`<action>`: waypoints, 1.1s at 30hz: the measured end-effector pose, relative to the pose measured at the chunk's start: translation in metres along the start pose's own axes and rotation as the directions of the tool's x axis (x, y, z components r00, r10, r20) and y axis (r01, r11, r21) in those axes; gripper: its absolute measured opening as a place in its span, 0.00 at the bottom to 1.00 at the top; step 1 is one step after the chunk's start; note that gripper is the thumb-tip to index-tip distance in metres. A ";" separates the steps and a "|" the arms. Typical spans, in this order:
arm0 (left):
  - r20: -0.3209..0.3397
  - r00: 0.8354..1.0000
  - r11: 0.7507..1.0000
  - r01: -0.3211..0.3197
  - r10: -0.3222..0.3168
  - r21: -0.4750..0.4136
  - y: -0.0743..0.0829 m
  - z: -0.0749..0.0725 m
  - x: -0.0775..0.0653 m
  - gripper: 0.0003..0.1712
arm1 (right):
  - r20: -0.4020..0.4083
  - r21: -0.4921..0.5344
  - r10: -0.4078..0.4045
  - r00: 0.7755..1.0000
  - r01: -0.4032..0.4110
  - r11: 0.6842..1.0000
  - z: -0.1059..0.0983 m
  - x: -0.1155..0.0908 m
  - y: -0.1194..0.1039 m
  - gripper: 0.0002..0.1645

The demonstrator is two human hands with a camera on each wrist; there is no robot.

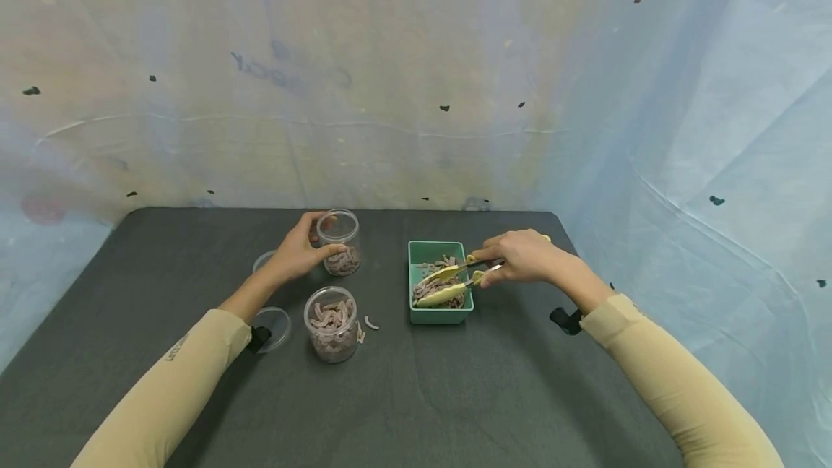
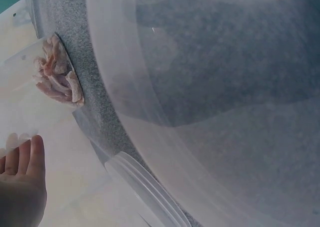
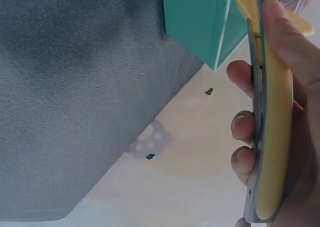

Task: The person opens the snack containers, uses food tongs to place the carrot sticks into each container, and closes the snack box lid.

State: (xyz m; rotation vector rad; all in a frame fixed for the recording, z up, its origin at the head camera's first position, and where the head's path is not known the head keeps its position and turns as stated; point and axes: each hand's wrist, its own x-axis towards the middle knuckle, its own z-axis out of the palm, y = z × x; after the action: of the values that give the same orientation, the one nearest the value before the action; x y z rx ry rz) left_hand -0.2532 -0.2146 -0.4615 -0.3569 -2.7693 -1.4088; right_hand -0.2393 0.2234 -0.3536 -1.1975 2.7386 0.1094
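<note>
At the back of the table, my left hand point(image 1: 299, 248) grips a clear plastic jar point(image 1: 341, 260), thumb in front and fingers behind. Greyish-pink curved pieces fill only its lower part. My right hand point(image 1: 523, 257) holds yellow-and-metal tongs point(image 1: 445, 296), their tips spread over similar pieces in a green rectangular box point(image 1: 437, 318). In the right wrist view, the thumb and fingers wrap around the tongs' yellow handle point(image 3: 276, 137). Nearer the front stands a second clear jar point(image 1: 333, 345), fuller of the same pieces.
A clear round lid point(image 1: 281, 341) lies left of the nearer jar, and another lid point(image 1: 261, 260) shows partly behind the left forearm. One loose curved piece point(image 1: 371, 323) is on the dark table point(image 1: 416, 410). A pale plastic sheet point(image 1: 390, 92) hangs behind the table.
</note>
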 end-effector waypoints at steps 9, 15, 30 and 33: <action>0.007 1.000 1.000 0.000 0.000 -0.009 0.001 0.000 -0.001 0.51 | -0.038 0.018 0.052 0.998 -0.052 0.998 0.008 -0.011 0.004 0.37; 0.008 1.000 1.000 -0.007 0.007 -0.014 0.001 0.001 0.000 0.50 | -0.090 0.062 0.047 0.995 -0.041 0.997 0.013 -0.020 0.007 0.36; 0.005 1.000 1.000 -0.024 0.025 -0.015 0.000 0.001 0.000 0.49 | -0.221 0.162 0.071 0.973 -0.036 0.986 0.024 -0.032 0.012 0.35; 0.006 1.000 1.000 -0.025 0.025 -0.014 -0.001 0.001 0.000 0.48 | -0.229 0.185 0.088 0.969 -0.045 0.982 0.024 -0.033 0.013 0.35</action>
State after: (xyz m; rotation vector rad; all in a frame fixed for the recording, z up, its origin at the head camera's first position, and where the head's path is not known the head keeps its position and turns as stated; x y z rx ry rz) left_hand -0.2532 -0.2146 -0.4623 -0.3949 -2.7508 -1.4247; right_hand -0.2243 0.2594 -0.3716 -1.1351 2.9152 -0.2847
